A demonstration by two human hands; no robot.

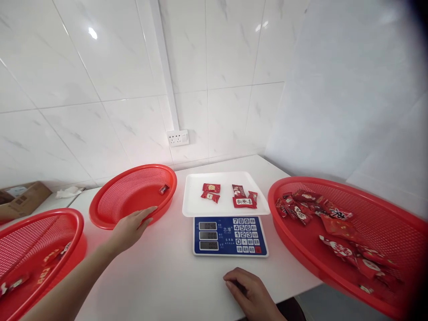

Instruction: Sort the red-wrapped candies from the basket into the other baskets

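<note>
My left hand (133,223) reaches over the near rim of a red mesh basket (125,174), its fingers stretched out and nothing visible in them. Inside that basket, near the right wall, lies one small wrapped candy (164,189). My right hand (249,292) rests on the white table in front of the scale, fingers curled in and holding nothing I can see. The digital scale (230,236) has a blue keypad panel and a white tray (194,207). Several red wrapped snacks (245,203) lie on the tray's right side, and two candies (211,188) on its left.
A large red basket (290,240) with several red snack packets (337,227) stands at the right, overhanging the table edge. Another red basket (78,223) with a few packets is at the left. Behind are a cardboard box (28,203) and a wall socket (178,138).
</note>
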